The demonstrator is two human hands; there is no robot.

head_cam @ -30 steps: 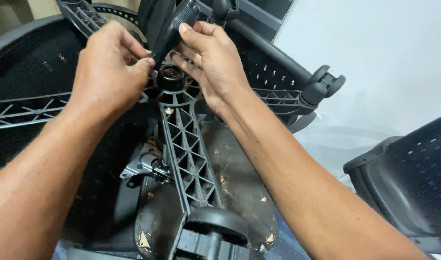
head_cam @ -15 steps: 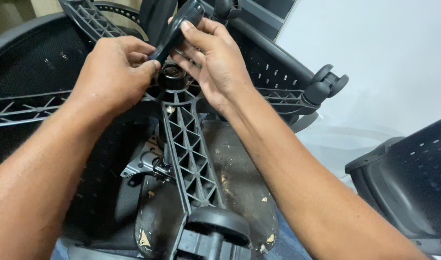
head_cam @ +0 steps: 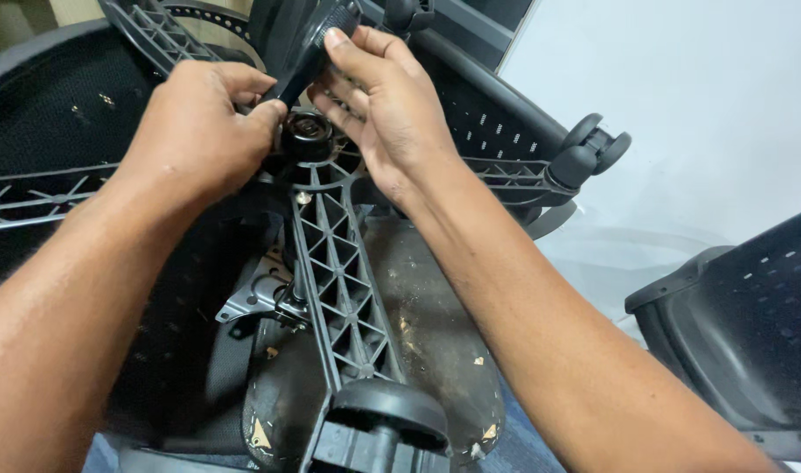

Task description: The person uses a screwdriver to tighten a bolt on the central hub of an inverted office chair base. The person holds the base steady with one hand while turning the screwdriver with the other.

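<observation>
Chair base [head_cam: 335,271]: black five-legged plastic star, upturned over the chair's worn underside [head_cam: 435,350], at the middle of the view.
Change: against the earlier frames both hands sit slightly lower and nearer the hub [head_cam: 307,136]; the base itself has not shifted.
Left hand [head_cam: 195,131]: curled over the hub's left side, fingertips closed on the lower end of a black ribbed part [head_cam: 309,39].
Right hand [head_cam: 387,109]: fingers bent round the same part from the right, index tip pressed on its upper end.
Axis: the near leg runs from the hub straight towards the camera, ending in a caster [head_cam: 387,416]; the held part slants up and to the right.
Hidden: the hub's left half lies under the left hand; the near caster is cut by the bottom edge; what the ribbed part is cannot be made out.
</observation>
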